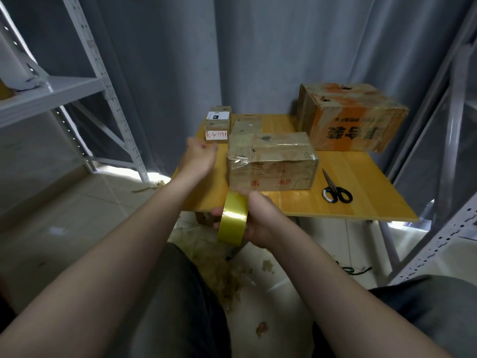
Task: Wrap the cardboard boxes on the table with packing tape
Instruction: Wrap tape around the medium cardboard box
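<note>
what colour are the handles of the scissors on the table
Black, seen in the head view: the scissors lie on the table, right of the box.

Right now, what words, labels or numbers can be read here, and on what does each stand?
"1191", start unsure: red handwriting on the white label of the small front box.
Black characters on the big orange box: upside down, blurred, unreadable.
Red print on the taped middle box: blurred.
White sticker on the small rear box: too small.

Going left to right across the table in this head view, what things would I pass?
small boxes → taped box → scissors
</note>
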